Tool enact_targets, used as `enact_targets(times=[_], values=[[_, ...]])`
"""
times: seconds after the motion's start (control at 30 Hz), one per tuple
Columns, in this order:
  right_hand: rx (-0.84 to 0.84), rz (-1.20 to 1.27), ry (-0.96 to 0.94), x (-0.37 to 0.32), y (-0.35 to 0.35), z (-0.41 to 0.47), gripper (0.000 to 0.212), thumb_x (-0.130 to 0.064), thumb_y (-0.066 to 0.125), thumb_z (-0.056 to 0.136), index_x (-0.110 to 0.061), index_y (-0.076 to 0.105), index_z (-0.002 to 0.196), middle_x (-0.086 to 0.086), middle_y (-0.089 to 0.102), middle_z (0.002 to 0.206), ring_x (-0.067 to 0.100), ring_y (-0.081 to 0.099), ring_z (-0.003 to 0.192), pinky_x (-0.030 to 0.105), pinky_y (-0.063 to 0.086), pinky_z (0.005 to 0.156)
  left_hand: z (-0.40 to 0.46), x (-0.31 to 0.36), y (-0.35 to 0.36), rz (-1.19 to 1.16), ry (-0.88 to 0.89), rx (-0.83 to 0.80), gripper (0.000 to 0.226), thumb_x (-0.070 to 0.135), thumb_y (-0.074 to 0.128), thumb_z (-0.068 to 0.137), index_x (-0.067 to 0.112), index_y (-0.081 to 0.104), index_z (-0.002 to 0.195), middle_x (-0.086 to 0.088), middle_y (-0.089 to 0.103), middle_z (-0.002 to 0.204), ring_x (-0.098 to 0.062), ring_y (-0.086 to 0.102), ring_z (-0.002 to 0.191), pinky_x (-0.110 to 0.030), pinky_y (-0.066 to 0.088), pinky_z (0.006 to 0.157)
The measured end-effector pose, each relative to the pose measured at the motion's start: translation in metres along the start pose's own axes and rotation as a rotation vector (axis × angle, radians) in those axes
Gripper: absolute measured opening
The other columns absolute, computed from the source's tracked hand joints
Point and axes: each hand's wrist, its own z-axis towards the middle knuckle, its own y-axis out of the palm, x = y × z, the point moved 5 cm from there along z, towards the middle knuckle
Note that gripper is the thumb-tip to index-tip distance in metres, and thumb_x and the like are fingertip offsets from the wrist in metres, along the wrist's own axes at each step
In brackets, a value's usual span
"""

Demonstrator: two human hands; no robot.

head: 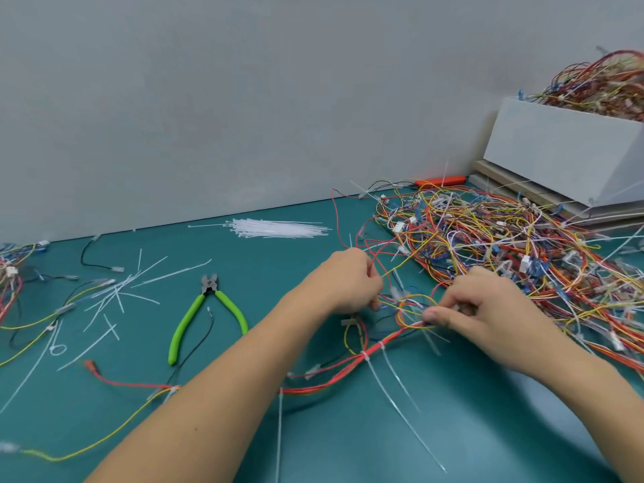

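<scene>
Head view: both forearms reach forward over the teal table point(313, 430) and converge on a coiled loop of thin yellow and red wires point(414, 303). The loop sits just above the table between the two hands, at the near edge of a large tangled pile of multicoloured wires point(505, 245).

The left hand point(348, 284) is knuckles-up, with its fingers point(371, 277) curled down and gripping the wires at the loop's left side. The right hand point(488, 308) pinches the loop's right side between the thumb and curled fingertips. Holding both sides keeps the coil gathered, probably in preparation for tying.

The loop appears to belong to a long red wire harness point(331, 371) that runs back across the table toward the person. White plastic cable ties with uncut tails point(393, 388) already bind the harness at several points.

Green-handled flush cutters point(209, 308) lie with handles spread to the left of the left forearm, within reach for trimming those tails. A bundle of fresh white cable ties point(278, 229) lies near the wall, beyond the hands.
</scene>
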Motion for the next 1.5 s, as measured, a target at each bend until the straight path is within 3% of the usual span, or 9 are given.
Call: enact_targets(times=[0.1,0.43,0.57,0.63,0.73,0.87,1.03,1.17,1.5], values=[[0.000,0.042,-0.013,0.001,-0.013,-0.003,0.028,-0.058,0.066,0.081,-0.034,0.066,0.067,-0.014,0.067,0.080,0.008,0.058,0.090,0.027,0.044,0.083,-0.001,0.001,0.000,-0.103,0.039,0.030,0.018,0.013,0.051,0.097,0.007,0.067,0.093,0.005,0.075,0.067,0.006,0.060,0.048,-0.013,0.043,0.046],[0.078,0.282,0.111,0.010,-0.028,-0.016,0.007,-0.038,0.072,0.086,-0.035,0.066,0.089,-0.008,0.075,0.092,0.013,0.070,0.085,0.031,0.052,0.079,-0.005,0.000,-0.015,-0.351,0.028,0.280,0.021,0.023,0.051,0.104,0.015,0.064,0.089,0.003,0.074,0.067,-0.011,0.064,0.048,-0.017,0.043,0.044],[0.106,0.361,0.131,0.010,-0.030,-0.018,0.016,-0.042,0.069,0.084,-0.031,0.064,0.094,-0.003,0.074,0.094,0.020,0.069,0.085,0.033,0.053,0.078,-0.010,0.003,-0.016,-0.982,-0.039,0.179,0.012,0.018,0.059,0.104,0.009,0.060,0.111,-0.002,0.077,0.076,-0.012,0.068,0.054,-0.020,0.047,0.046],[0.099,0.425,0.118,0.005,-0.027,-0.018,0.016,-0.039,0.070,0.083,-0.029,0.063,0.092,-0.001,0.073,0.097,0.019,0.070,0.094,0.029,0.054,0.082,-0.016,0.009,-0.013,-1.202,-0.060,0.130,0.033,0.017,0.069,0.099,0.012,0.048,0.124,-0.006,0.079,0.089,-0.019,0.076,0.068,-0.023,0.055,0.051],[0.090,0.544,0.094,-0.002,-0.021,-0.014,0.014,-0.026,0.075,0.082,-0.028,0.061,0.086,-0.006,0.076,0.106,0.010,0.070,0.109,0.017,0.052,0.089,-0.027,0.017,-0.005,-0.955,-0.007,0.153,0.036,0.022,0.081,0.089,0.016,0.054,0.112,-0.007,0.073,0.090,-0.019,0.073,0.070,-0.030,0.057,0.058],[0.066,0.564,0.071,-0.007,-0.013,-0.011,0.028,-0.006,0.078,0.085,-0.027,0.060,0.085,-0.009,0.074,0.121,0.011,0.067,0.119,0.029,0.049,0.101,-0.036,0.029,0.014,-0.395,0.177,0.045,0.028,0.046,0.083,0.081,0.019,0.077,0.082,0.005,0.069,0.070,-0.003,0.054,0.060,-0.022,0.044,0.060],[0.080,0.633,0.109,-0.011,-0.006,-0.012,0.034,0.002,0.079,0.083,-0.027,0.062,0.087,-0.004,0.075,0.116,0.014,0.067,0.117,0.032,0.050,0.102,-0.040,0.031,0.021,-0.432,0.188,0.019,0.020,0.028,0.083,0.085,0.011,0.074,0.080,0.003,0.061,0.061,-0.009,0.045,0.056,-0.025,0.037,0.056],[0.094,0.786,0.236,-0.017,0.002,-0.010,0.035,-0.023,0.081,0.079,-0.027,0.062,0.108,0.007,0.076,0.101,0.018,0.067,0.091,0.044,0.049,0.092,-0.043,0.030,0.023,-0.389,0.195,0.072,0.005,0.023,0.078,0.085,0.019,0.075,0.086,0.000,0.066,0.062,-0.008,0.047,0.050,-0.023,0.040,0.053],[0.106,-0.016,0.153,-0.028,-0.002,0.008,0.011,-0.028,0.072,0.086,-0.030,0.077,0.096,-0.007,0.066,0.073,0.015,0.063,0.073,0.041,0.054,0.075,-0.050,0.026,0.029,-0.131,0.203,0.105,0.009,0.030,0.074,0.088,0.031,0.078,0.096,0.008,0.061,0.068,-0.016,0.048,0.062,-0.027,0.044,0.064]])
